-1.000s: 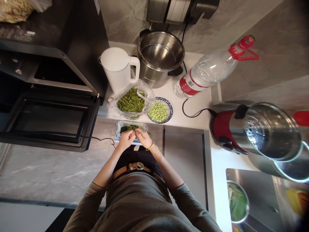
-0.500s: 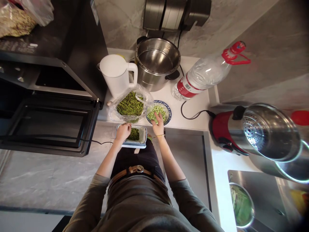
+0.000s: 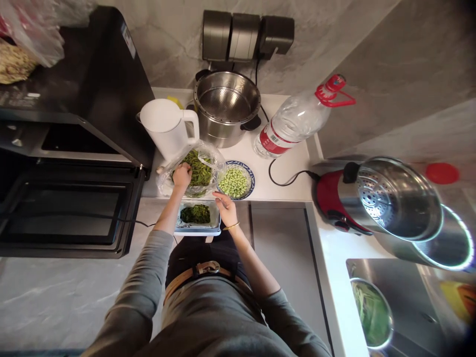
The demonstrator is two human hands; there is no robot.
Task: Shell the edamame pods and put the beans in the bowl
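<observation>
My left hand reaches into a clear plastic bag of green bean pods, which look like edamame. Its fingers are curled down on the pods, and whatever they grip is hidden. Just below the plate, my right hand hangs by the right rim of a bin, its fingers stretched out and loosely apart with nothing visible in them. Shelled green beans cover a blue-rimmed plate to the right of the bag. Dark green pods or shells lie in the light-coloured bin against the counter's front edge.
Behind the bag stand a white pitcher and a steel pot. A large water bottle leans right of them. An oven has its door down at left. A red-based steamer stands at right, near the sink.
My left hand has moved from above the bin up into the bag of pods. My right hand has drawn back from the beans on the plate to beside the bin. The camera view has shifted slightly.
</observation>
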